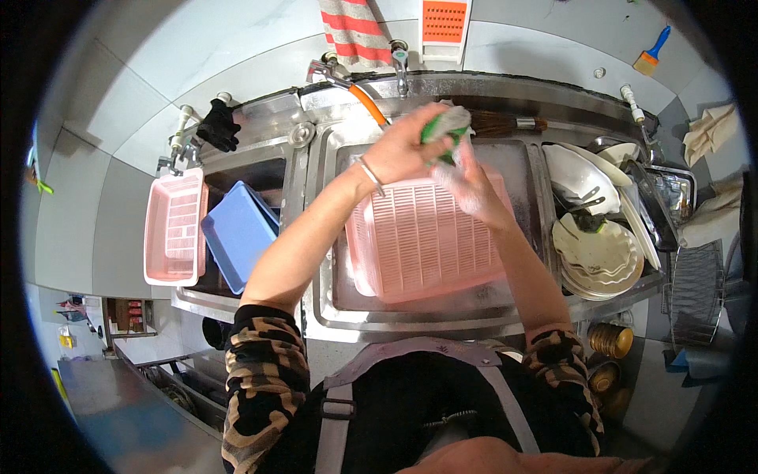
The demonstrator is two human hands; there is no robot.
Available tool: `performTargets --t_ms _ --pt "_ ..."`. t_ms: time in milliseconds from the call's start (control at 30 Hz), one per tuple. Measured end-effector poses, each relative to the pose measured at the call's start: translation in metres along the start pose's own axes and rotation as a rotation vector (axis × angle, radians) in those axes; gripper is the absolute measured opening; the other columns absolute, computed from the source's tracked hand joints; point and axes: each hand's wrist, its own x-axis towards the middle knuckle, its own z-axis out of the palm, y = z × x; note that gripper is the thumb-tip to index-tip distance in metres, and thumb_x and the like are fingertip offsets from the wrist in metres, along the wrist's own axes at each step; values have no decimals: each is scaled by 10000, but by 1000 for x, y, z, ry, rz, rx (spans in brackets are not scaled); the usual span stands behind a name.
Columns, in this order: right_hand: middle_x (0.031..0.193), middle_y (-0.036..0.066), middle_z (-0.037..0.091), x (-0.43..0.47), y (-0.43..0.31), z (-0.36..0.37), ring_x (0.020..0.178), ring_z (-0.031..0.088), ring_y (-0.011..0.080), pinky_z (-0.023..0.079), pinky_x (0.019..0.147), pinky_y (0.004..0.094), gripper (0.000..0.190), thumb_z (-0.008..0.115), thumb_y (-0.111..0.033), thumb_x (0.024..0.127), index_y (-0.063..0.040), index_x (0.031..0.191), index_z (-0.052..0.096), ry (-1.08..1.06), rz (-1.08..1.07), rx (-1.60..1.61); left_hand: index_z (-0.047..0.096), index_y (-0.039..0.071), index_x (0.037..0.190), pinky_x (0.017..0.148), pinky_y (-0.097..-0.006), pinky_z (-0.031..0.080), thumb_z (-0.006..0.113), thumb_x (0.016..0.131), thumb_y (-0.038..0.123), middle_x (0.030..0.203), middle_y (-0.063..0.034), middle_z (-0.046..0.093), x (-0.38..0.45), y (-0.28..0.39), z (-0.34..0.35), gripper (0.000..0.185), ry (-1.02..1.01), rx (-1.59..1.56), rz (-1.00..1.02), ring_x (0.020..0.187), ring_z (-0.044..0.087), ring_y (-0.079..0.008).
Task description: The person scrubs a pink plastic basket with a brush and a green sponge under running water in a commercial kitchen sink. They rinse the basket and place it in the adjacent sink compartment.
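Above the middle sink basin, my left hand [404, 147] grips a green scouring pad [441, 127] covered in white suds. A bangle circles the left wrist. My right hand [469, 188], wet and foamy, meets the pad from the right, with its fingers against it; some of them are blurred or hidden. Under both hands a pink slatted plastic basket [432, 243] lies bottom up in the steel basin [521, 249], which has suds on its floor.
At left, a pink basket [174, 228] and blue plastic trays [240, 234] rest over another basin. Stacked plates and bowls [598, 255] fill the right side. Behind the hands are a faucet [401, 68], an orange hose [368, 105] and a brush [503, 123]. A black glove [219, 126] hangs at back left.
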Motion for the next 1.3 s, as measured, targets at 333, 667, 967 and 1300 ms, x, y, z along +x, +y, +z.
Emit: performTargets --t_ms 333,667,967,1300 --pt "1320 115 584 -41 12 -37 1116 633 180 575 923 345 405 744 -298 969 -16 1232 618 260 267 -79 590 -8 1340 994 -433 514 642 1010 277 1248 -261 666 -202 -175 24 439 781 284 -570 1161 648 -393" --pt "1326 119 613 -64 47 84 1167 659 337 569 962 489 434 781 -183 865 -226 1265 617 -40 -172 -1117 684 -84 1170 848 -382 531 532 1064 515 991 -204 752 -214 -205 75 627 848 -190 -766 920 695 -252" --pt "1071 133 660 -87 64 -49 937 673 252 593 805 395 136 662 -135 944 -36 1031 627 234 -188 -1508 687 -79 1155 842 -428 531 483 1090 471 989 -252 747 -200 -163 74 591 890 55 -729 909 716 -351" --pt "1130 19 698 -81 99 -8 1009 684 224 572 837 441 184 726 -289 942 -198 1091 666 202 -233 -1206 692 -49 994 781 -471 522 489 1078 512 881 -257 724 -213 -188 68 602 934 121 -666 796 669 -409"
